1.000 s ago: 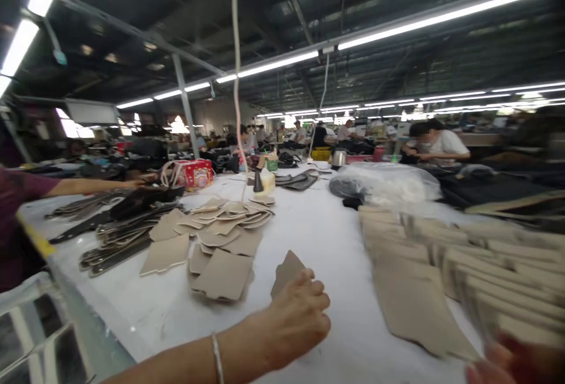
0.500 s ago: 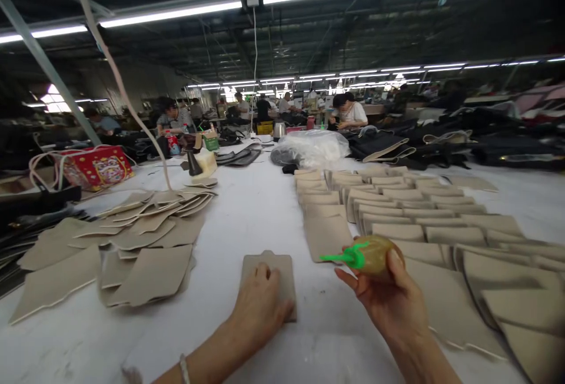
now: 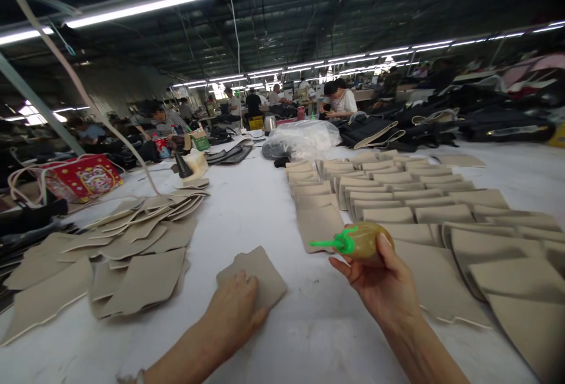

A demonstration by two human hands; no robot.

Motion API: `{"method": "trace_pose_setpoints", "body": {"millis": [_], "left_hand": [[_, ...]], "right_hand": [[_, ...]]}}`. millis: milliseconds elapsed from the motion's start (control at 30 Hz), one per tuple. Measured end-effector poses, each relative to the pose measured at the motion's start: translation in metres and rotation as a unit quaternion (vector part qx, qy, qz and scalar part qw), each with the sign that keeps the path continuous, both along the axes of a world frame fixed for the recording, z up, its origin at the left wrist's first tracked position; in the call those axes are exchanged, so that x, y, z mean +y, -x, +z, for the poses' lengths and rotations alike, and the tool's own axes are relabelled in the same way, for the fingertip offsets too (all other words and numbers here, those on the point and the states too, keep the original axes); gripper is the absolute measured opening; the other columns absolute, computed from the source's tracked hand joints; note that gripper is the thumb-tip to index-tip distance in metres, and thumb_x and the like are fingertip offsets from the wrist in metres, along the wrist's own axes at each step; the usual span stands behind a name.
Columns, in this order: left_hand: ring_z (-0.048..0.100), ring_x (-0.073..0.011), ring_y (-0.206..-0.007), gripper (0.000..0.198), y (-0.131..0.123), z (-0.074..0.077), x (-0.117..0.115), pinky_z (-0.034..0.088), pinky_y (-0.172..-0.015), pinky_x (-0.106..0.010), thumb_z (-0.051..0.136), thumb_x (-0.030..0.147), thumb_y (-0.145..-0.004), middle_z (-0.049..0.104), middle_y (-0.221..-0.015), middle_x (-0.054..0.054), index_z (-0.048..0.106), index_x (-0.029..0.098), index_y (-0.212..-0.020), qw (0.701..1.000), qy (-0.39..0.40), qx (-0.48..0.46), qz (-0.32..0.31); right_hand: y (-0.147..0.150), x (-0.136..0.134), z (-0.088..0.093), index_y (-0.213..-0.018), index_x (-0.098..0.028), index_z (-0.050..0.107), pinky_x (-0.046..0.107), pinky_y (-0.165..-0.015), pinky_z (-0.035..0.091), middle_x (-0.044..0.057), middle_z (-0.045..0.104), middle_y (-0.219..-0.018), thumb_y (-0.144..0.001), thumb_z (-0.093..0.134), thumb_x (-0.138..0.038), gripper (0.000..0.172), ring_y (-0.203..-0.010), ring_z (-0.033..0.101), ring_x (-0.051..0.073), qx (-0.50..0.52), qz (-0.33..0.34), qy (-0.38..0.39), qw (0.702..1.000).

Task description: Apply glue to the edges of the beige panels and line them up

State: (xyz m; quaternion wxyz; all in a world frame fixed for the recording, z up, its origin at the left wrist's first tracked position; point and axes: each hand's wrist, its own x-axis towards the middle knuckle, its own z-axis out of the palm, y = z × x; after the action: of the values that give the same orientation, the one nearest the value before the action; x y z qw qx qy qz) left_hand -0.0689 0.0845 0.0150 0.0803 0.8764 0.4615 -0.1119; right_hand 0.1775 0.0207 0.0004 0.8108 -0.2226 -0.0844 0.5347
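Note:
A beige padded panel (image 3: 267,275) lies flat on the white table, turned at an angle with one corner toward the back. My left hand (image 3: 233,301) rests over its left part, fingers bent and pressing on it, thumb by the near edge. What the fingertips do underneath is hidden. My right hand (image 3: 384,284) is wrapped around an amber squeeze bottle (image 3: 366,242), held above the table. The bottle lies sideways in the grip, its green nozzle (image 3: 324,244) pointing left, with no liquid visible at the tip.
Stacked beige pieces (image 3: 141,278) lie on the left. Rows of overlapping beige pieces (image 3: 392,214) cover the right side. Farther back are a clear plastic bag (image 3: 304,139), a dark cone (image 3: 183,166), a red patterned bag (image 3: 83,178) and black goods (image 3: 371,131). Other people sit working beyond.
The beige panel has turned counterclockwise under my left hand, which has moved left with it. My right hand still holds the bottle in much the same pose. The whole view has tilted slightly.

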Motion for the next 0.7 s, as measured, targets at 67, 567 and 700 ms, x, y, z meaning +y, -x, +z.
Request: {"method": "trace_pose_setpoints", "body": {"millis": [67,567,700], "left_hand": [[0.058,-0.0310,-0.093,0.031,-0.001,-0.001,-0.005,0.046,-0.081,-0.044,0.047,0.037,-0.082,0.059,-0.101,-0.016,0.060,0.013,-0.098,0.999,-0.001,0.014,0.034],[0.057,-0.0233,-0.092,0.033,0.001,-0.012,-0.017,0.045,-0.082,-0.034,0.049,0.015,-0.073,0.053,-0.109,-0.012,0.054,0.016,-0.105,1.000,0.013,0.002,-0.009],[0.059,-0.0228,-0.086,0.026,-0.011,-0.009,-0.015,0.047,-0.077,-0.034,0.048,0.014,-0.071,0.056,-0.103,-0.011,0.057,0.016,-0.095,1.000,0.001,0.029,0.002]], "right_hand": [[0.000,0.000,0.000,-0.099,-0.021,0.067,0.049,-0.060,0.062,0.003,0.075,-0.091,-0.077,0.069,-0.029,0.023,-0.075,0.070,0.024,0.001,0.003,0.001,1.000],[0.004,0.002,-0.004,-0.087,-0.022,0.070,0.051,-0.061,0.061,0.001,0.075,-0.083,-0.074,0.073,-0.024,0.014,-0.075,0.070,0.025,-0.033,0.015,0.000,0.999],[0.004,0.002,-0.003,-0.088,-0.022,0.070,0.050,-0.061,0.061,0.002,0.075,-0.084,-0.071,0.074,-0.025,0.017,-0.075,0.070,0.025,-0.045,0.006,0.016,0.999]]}}
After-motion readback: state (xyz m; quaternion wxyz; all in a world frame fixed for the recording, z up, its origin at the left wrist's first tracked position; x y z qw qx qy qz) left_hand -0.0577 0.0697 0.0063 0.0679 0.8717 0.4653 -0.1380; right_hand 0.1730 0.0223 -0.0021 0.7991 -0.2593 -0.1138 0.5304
